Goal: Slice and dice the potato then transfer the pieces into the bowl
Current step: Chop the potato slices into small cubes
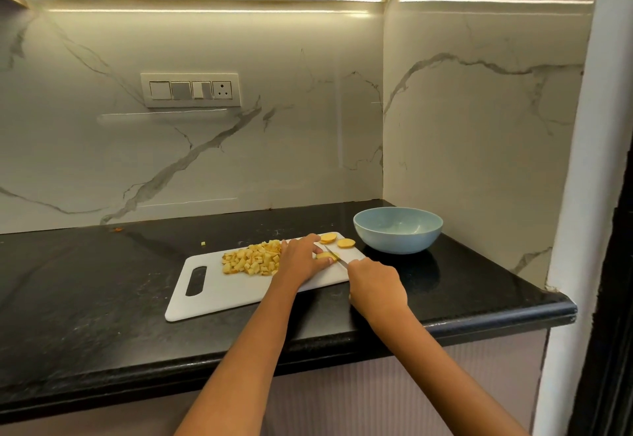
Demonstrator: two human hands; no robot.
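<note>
On the white cutting board (239, 290), a left hand (301, 259) pins a potato slice (324, 256) under curled fingers while the right hand (375, 286) grips a knife (334, 254) cutting it. Diced potato (251, 259) lies left; the blue bowl (398, 230) sits just beyond the board's right end.

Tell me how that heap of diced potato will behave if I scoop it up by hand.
The diced potato is a loose pile of small cubes, so it will probably scatter and drop pieces. Freshly cut faces likely feel damp and slippery. Sliding it off the cutting board into the bowl seems easier.
</note>
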